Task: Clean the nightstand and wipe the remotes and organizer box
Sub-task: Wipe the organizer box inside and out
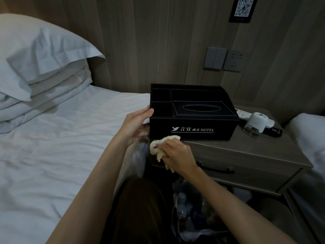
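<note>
Two hands work at the front left corner of the counter in the head view. The left hand grips the black organizer box at its 9 o'clock side, thumb hooked over the top edge and fingers curled against the left wall. The right hand is closed round a bunched pale yellow cloth, which touches the lower front corner of the box at about 7 o'clock, where the box meets the counter edge.

The box stands upright on the left half of the counter, its printed hotel logo facing the camera. Its open top shows small compartments at the left and a tissue slot at the right.

At 3 o'clock from the box, a white remote lies partly hidden behind the box's corner. Just beside it stands a white-capped glass bottle, and a black remote lies farther out at 4 o'clock. A dark drawer handle shows on the counter front at 6 o'clock.

At 9 o'clock lies a bed with a pillow on a folded duvet. A wall switch and socket sit at 1 o'clock above the box. A bag of plastic bottles is on the floor at 6 o'clock.
</note>
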### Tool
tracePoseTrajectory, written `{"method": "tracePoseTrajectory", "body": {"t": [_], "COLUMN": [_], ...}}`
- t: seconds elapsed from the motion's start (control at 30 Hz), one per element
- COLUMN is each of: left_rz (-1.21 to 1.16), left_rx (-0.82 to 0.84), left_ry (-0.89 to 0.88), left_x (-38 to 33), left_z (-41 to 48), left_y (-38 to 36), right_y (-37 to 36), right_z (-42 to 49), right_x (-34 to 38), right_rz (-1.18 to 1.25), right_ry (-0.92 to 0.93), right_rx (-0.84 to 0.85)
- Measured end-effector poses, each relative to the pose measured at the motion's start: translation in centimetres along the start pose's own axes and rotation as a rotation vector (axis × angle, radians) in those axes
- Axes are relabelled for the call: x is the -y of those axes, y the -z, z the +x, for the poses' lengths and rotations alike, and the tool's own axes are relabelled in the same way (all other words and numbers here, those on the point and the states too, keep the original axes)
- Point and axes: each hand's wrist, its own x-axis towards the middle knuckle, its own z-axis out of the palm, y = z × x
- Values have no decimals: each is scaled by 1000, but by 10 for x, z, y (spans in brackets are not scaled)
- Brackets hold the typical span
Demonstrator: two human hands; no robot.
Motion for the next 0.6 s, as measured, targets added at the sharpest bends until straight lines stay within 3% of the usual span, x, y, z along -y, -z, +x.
{"method": "tracePoseTrajectory", "body": {"t": [0.17, 0.3, 0.5, 0.6], "left_rz": [-23, -14, -23, -33], "left_rx": [-16, -23, -8, 5], "left_ry": [-13, -15, -27, -31], "left_x": [1, 4, 7, 9], "left_z": [0, 2, 4, 5], "left_y": [-2, -2, -2, 0], "right_y": [38, 61, 53, 48], "right_z": [-5, 20, 40, 41], "right_x": [1, -5, -21, -27], "right_rz": [-88, -196, -116, -151], "right_ry": [175, 83, 36, 112], "right_rx": [-215, -400, -169, -192]}}
